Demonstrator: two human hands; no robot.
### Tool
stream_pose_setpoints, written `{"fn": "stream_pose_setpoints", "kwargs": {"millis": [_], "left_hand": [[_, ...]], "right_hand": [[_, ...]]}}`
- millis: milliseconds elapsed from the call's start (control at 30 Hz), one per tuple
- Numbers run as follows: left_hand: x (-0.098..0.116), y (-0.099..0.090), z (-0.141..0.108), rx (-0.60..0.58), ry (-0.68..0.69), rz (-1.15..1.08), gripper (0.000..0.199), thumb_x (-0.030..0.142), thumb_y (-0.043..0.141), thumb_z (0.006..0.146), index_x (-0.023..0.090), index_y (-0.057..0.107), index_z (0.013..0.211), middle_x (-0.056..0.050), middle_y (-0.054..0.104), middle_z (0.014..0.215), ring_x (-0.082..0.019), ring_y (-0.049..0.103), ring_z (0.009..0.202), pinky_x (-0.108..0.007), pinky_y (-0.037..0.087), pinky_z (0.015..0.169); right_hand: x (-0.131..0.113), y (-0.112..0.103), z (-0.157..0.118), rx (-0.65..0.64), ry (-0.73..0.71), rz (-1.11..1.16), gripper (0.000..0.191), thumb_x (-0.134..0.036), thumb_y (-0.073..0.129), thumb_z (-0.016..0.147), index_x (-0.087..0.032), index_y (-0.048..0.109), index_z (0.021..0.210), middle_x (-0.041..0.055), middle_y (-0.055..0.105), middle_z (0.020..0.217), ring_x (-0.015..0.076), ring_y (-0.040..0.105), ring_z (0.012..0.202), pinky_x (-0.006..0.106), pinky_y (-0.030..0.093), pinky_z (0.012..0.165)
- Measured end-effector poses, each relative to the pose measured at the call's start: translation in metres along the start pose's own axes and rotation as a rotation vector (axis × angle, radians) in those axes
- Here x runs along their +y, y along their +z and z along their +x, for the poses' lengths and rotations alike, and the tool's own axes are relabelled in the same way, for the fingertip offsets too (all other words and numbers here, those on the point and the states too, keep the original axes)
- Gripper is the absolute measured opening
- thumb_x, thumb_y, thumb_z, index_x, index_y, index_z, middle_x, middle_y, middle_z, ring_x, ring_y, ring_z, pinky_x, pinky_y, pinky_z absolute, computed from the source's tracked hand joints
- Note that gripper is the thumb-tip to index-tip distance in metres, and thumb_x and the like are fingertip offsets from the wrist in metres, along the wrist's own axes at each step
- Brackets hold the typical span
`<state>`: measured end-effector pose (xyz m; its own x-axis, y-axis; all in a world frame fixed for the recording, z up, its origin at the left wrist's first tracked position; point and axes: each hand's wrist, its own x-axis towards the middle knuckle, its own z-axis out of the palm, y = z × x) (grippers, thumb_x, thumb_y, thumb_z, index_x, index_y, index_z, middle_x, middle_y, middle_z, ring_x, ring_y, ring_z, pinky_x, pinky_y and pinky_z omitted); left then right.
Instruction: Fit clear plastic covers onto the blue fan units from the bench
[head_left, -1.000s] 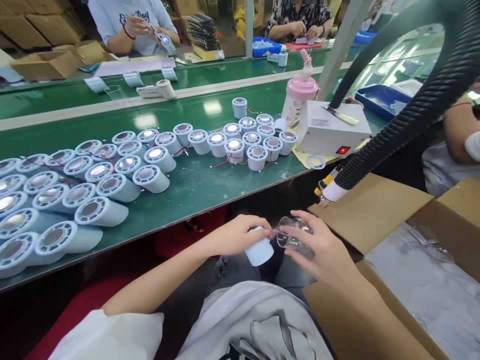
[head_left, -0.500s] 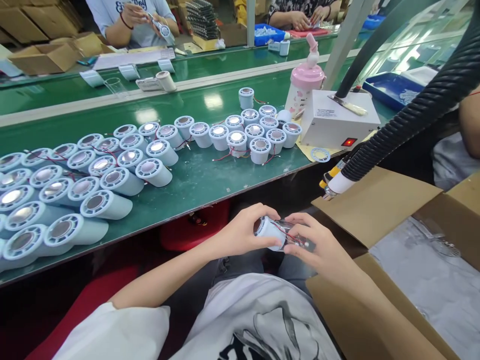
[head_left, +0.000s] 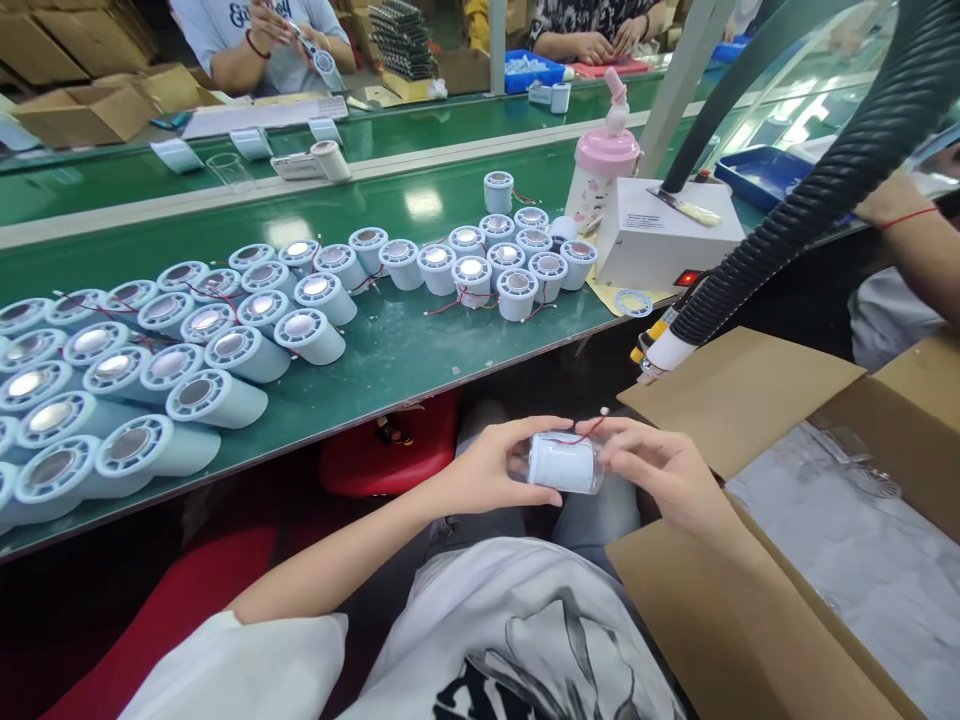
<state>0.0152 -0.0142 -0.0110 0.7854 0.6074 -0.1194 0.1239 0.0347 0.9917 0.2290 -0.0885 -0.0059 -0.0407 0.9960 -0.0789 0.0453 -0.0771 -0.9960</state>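
Note:
A light blue cylinder (head_left: 564, 464) sits inside a clear cup, held sideways above my lap. My left hand (head_left: 501, 466) wraps round the left end of the cup. The fingers of my right hand (head_left: 660, 462) pinch at the cup's right end, where red wires (head_left: 589, 432) with a small white connector stick up. What exactly the right fingertips grip is too small to tell. Many similar blue cylinders (head_left: 214, 398) with round metallic tops and red wires stand or lean on the green table (head_left: 405, 350).
A white box (head_left: 667, 235) with a lit red switch stands beside a pink-lidded bottle (head_left: 604, 165). A black hose (head_left: 795, 210) hangs at the right, over an open carton (head_left: 742, 385). Across the table people work; another person's arm (head_left: 907, 215) is at the right.
The blue cylinder now lies within the clear cup and has turned level. My right hand has shifted right and closed its fingers near the wires. The view has moved slightly.

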Motion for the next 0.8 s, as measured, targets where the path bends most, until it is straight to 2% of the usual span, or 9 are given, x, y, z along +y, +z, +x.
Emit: {"fn": "stream_pose_setpoints", "kwargs": {"millis": [33, 100, 133, 200, 267, 467, 600, 800], "left_hand": [[0.002, 0.002, -0.002, 0.011, -0.025, -0.06, 0.074, 0.029, 0.08, 0.066, 0.021, 0.048, 0.133, -0.012, 0.059, 0.124, -0.022, 0.062, 0.103, -0.034, 0.054, 0.086], [0.006, 0.004, -0.008, 0.01, -0.055, -0.142, 0.076, 0.028, 0.08, 0.066, 0.021, 0.047, 0.134, -0.012, 0.061, 0.122, -0.02, 0.064, 0.097, -0.033, 0.054, 0.083], [0.008, 0.005, -0.012, -0.002, -0.063, -0.154, 0.076, 0.029, 0.08, 0.067, 0.021, 0.046, 0.134, -0.012, 0.062, 0.12, -0.02, 0.064, 0.093, -0.033, 0.055, 0.08], [0.012, 0.006, -0.02, -0.029, -0.062, -0.119, 0.076, 0.032, 0.079, 0.068, 0.022, 0.045, 0.135, -0.011, 0.063, 0.116, -0.019, 0.065, 0.087, -0.031, 0.055, 0.074], [0.016, 0.008, -0.028, -0.04, -0.02, -0.06, 0.076, 0.033, 0.079, 0.067, 0.024, 0.047, 0.135, -0.01, 0.063, 0.117, -0.02, 0.065, 0.089, -0.03, 0.055, 0.073], [0.021, 0.02, -0.056, -0.063, 0.191, 0.0, 0.075, 0.027, 0.081, 0.067, 0.027, 0.05, 0.135, -0.009, 0.056, 0.132, -0.025, 0.058, 0.115, -0.035, 0.05, 0.095], [0.019, 0.028, -0.072, -0.108, 0.213, 0.008, 0.075, 0.024, 0.08, 0.068, 0.028, 0.049, 0.136, -0.009, 0.056, 0.133, -0.025, 0.058, 0.116, -0.036, 0.05, 0.096], [0.019, 0.035, -0.088, -0.106, 0.239, 0.039, 0.074, 0.027, 0.08, 0.068, 0.029, 0.049, 0.136, -0.009, 0.056, 0.133, -0.024, 0.055, 0.119, -0.035, 0.049, 0.097]], "right_hand": [[-0.001, 0.0, -0.004, -0.048, -0.073, -0.101, 0.016, -0.036, 0.074, 0.077, -0.023, 0.073, 0.087, 0.0087, 0.063, 0.122, 0.029, 0.056, 0.116, 0.043, 0.05, 0.094], [-0.003, 0.0, -0.014, -0.101, -0.215, -0.336, 0.033, -0.025, 0.074, 0.077, -0.028, 0.069, 0.109, 0.0073, 0.055, 0.135, 0.029, 0.05, 0.125, 0.045, 0.045, 0.102], [-0.004, 0.001, -0.019, -0.107, -0.263, -0.427, 0.038, -0.021, 0.072, 0.078, -0.029, 0.066, 0.115, 0.0069, 0.054, 0.137, 0.0286, 0.05, 0.126, 0.046, 0.044, 0.104], [-0.006, 0.004, -0.03, -0.1, -0.31, -0.498, 0.038, -0.018, 0.068, 0.08, -0.028, 0.062, 0.116, 0.0076, 0.054, 0.137, 0.0285, 0.05, 0.126, 0.046, 0.045, 0.103], [-0.01, 0.009, -0.04, -0.102, -0.298, -0.473, 0.037, -0.02, 0.069, 0.08, -0.026, 0.059, 0.115, 0.009, 0.055, 0.135, 0.0291, 0.052, 0.124, 0.046, 0.048, 0.1], [-0.018, 0.022, -0.071, -0.106, -0.191, -0.338, 0.04, -0.026, 0.07, 0.082, -0.027, 0.054, 0.119, 0.0089, 0.057, 0.131, 0.0273, 0.061, 0.111, 0.043, 0.055, 0.091], [-0.021, 0.029, -0.089, -0.121, -0.158, -0.27, 0.042, -0.026, 0.071, 0.082, -0.03, 0.055, 0.12, 0.0054, 0.06, 0.123, 0.0252, 0.06, 0.111, 0.039, 0.054, 0.092], [-0.027, 0.037, -0.104, -0.169, -0.075, -0.176, 0.039, -0.026, 0.069, 0.084, -0.033, 0.054, 0.12, 0.0015, 0.061, 0.117, 0.0187, 0.06, 0.106, 0.03, 0.054, 0.088]]}}
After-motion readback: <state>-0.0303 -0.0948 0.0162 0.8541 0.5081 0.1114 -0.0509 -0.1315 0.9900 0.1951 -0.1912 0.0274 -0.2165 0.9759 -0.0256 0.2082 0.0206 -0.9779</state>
